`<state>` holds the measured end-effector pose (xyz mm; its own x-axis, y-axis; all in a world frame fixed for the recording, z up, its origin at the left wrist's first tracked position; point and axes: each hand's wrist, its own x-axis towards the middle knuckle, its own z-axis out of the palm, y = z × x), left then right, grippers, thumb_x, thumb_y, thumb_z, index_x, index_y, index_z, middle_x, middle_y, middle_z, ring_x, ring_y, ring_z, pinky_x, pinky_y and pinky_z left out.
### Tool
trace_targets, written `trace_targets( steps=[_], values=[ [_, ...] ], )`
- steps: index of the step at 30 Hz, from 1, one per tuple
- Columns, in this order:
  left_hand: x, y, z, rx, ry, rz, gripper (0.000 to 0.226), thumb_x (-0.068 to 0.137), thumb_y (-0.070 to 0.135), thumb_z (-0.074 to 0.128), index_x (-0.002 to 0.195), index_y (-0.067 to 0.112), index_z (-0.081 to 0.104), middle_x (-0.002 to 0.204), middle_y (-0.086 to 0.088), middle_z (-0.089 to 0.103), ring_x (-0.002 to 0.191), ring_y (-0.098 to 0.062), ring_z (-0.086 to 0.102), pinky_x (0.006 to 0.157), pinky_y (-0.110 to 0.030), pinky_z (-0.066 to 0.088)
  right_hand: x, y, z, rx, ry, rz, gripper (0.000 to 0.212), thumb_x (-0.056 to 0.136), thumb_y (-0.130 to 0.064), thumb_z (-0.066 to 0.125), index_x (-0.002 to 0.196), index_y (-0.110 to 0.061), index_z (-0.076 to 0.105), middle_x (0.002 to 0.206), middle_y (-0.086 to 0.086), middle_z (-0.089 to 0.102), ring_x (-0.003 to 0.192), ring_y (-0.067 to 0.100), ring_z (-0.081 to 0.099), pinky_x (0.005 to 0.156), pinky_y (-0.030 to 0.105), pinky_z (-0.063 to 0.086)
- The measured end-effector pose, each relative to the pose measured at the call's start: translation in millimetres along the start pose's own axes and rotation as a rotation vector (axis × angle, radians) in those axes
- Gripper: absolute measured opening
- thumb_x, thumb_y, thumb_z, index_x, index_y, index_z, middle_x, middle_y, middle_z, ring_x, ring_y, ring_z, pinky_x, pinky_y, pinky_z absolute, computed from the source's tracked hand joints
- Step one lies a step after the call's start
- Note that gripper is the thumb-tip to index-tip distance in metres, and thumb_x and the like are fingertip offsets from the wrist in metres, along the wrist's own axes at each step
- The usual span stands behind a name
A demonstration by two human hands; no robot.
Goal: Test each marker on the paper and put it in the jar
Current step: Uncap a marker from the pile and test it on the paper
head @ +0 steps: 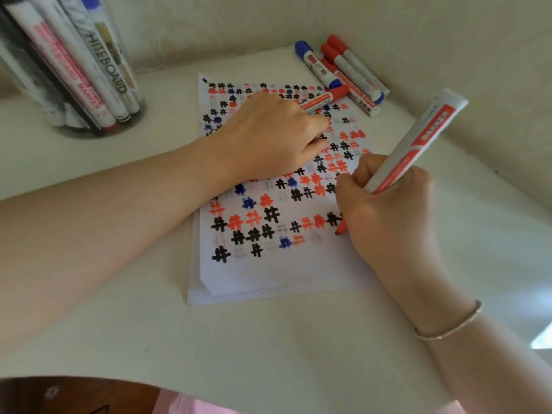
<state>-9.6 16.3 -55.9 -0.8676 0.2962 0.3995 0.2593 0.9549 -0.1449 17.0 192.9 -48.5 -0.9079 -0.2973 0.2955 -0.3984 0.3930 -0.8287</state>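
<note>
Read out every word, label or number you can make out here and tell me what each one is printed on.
"HITEBOARD": white marker in the jar; its first letter is hidden.
"BOARD MARKER": pink-lettered marker in the jar; its start is blurred.
Red label on the marker gripped by the right hand: too blurred to read.
Label on the red-capped marker by the left hand: too small.
Labels on the markers by the wall: too small.
Paper: hash marks only, no words.

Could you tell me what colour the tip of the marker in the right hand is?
Red, seen in the head view: tip below the right hand.
</note>
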Motion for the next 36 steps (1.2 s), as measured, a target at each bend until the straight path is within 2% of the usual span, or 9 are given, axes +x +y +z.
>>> trace_targets(
  steps=[2, 6, 10, 17, 22, 25, 29, 34, 36],
  values=[
    [-0.5, 0.2, -0.2, 0.0, 0.002, -0.002, 0.032, 0.1, 0.033, 0.04, 0.072, 0.017, 0.04, 0.049, 0.009, 0.032, 0.041, -0.007, 0.03, 0.043, -0.021, 0.021, 0.4, 0.3, -0.8, 0.007, 0.001, -0.007, 0.034, 0.076, 0.007, 0.053, 0.056, 0.003, 0.025, 0.052, 0.02, 0.028, 0.048, 0.041, 0.031, 0.034, 0.039, 0.032],
    [-0.1, 0.9, 0.5, 0.003, -0.006, -0.012, 0.032, 0.1, 0.034, 0.04, 0.073, 0.018, 0.042, 0.05, 0.009, 0.032, 0.041, -0.005, 0.03, 0.043, -0.021, 0.019, 1.7, -2.2, -5.2, 0.117, -0.039, 0.06, 0.022, 0.072, 0.004, 0.057, 0.062, 0.017, 0.042, 0.06, 0.035, 0.044, 0.047, 0.029, 0.032, 0.038, 0.024, 0.028],
    [-0.5, 0.1, 0.6, -0.004, -0.014, -0.018, 0.032, 0.1, 0.035, 0.039, 0.073, 0.018, 0.041, 0.051, 0.009, 0.034, 0.042, -0.006, 0.031, 0.043, -0.022, 0.021, 0.8, -0.8, -2.9, 0.087, -0.068, 0.086, 0.023, 0.071, -0.002, 0.06, 0.065, 0.016, 0.047, 0.06, 0.032, 0.05, 0.044, 0.024, 0.036, 0.037, 0.023, 0.029],
    [0.3, -0.5, 0.0, -0.013, -0.023, -0.022, 0.031, 0.1, 0.036, 0.038, 0.075, 0.019, 0.041, 0.051, 0.008, 0.034, 0.042, -0.006, 0.032, 0.043, -0.023, 0.024, 0.3, 1.1, 0.5, 0.0, 0.004, 0.056, 0.027, 0.075, 0.001, 0.056, 0.062, 0.012, 0.035, 0.056, 0.027, 0.036, 0.048, 0.024, 0.03, 0.038, 0.03, 0.026],
    [0.1, -0.4, 0.8, -0.016, -0.018, -0.02, 0.031, 0.1, 0.035, 0.039, 0.074, 0.019, 0.042, 0.051, 0.009, 0.034, 0.042, -0.006, 0.031, 0.043, -0.023, 0.022, 1.6, -0.3, -3.7, 0.078, -0.064, 0.091, 0.023, 0.07, 0.001, 0.059, 0.064, 0.018, 0.045, 0.059, 0.035, 0.049, 0.046, 0.028, 0.036, 0.039, 0.026, 0.028],
    [-0.1, -1.0, 0.4, -0.018, -0.018, -0.022, 0.031, 0.1, 0.036, 0.039, 0.075, 0.019, 0.042, 0.051, 0.009, 0.034, 0.042, -0.005, 0.031, 0.043, -0.022, 0.022, 0.1, -1.9, -1.5, 0.054, -0.058, 0.087, 0.025, 0.072, 0.003, 0.058, 0.06, 0.016, 0.04, 0.05, 0.024, 0.039, 0.041, 0.018, 0.032, 0.035, 0.02, 0.027],
    [0.0, -0.5, 0.0, -0.018, -0.029, -0.021, 0.03, 0.1, 0.037, 0.037, 0.076, 0.019, 0.042, 0.052, 0.008, 0.036, 0.043, -0.006, 0.033, 0.044, -0.024, 0.025, -0.7, 1.0, 1.4, -0.036, 0.003, 0.03, 0.032, 0.076, 0.001, 0.055, 0.058, 0.005, 0.028, 0.053, 0.014, 0.03, 0.048, 0.024, 0.028, 0.038, 0.037, 0.03],
    [-0.3, 0.0, 0.3, -0.019, -0.005, -0.026, 0.031, 0.099, 0.034, 0.04, 0.073, 0.019, 0.04, 0.05, 0.009, 0.032, 0.042, -0.006, 0.03, 0.043, -0.023, 0.022, 3.2, -1.6, -5.5, 0.128, -0.058, 0.121, 0.024, 0.073, 0.001, 0.06, 0.065, 0.016, 0.044, 0.059, 0.034, 0.049, 0.041, 0.022, 0.036, 0.036, 0.021, 0.028],
    [-0.3, -0.3, 0.8, -0.027, 0.001, -0.025, 0.031, 0.099, 0.034, 0.041, 0.072, 0.02, 0.04, 0.049, 0.01, 0.031, 0.041, -0.005, 0.029, 0.043, -0.022, 0.022, 4.2, -1.2, -7.2, 0.183, -0.085, 0.15, 0.023, 0.073, 0.0, 0.061, 0.067, 0.016, 0.046, 0.06, 0.033, 0.052, 0.038, 0.02, 0.038, 0.036, 0.02, 0.03]
  ],
)
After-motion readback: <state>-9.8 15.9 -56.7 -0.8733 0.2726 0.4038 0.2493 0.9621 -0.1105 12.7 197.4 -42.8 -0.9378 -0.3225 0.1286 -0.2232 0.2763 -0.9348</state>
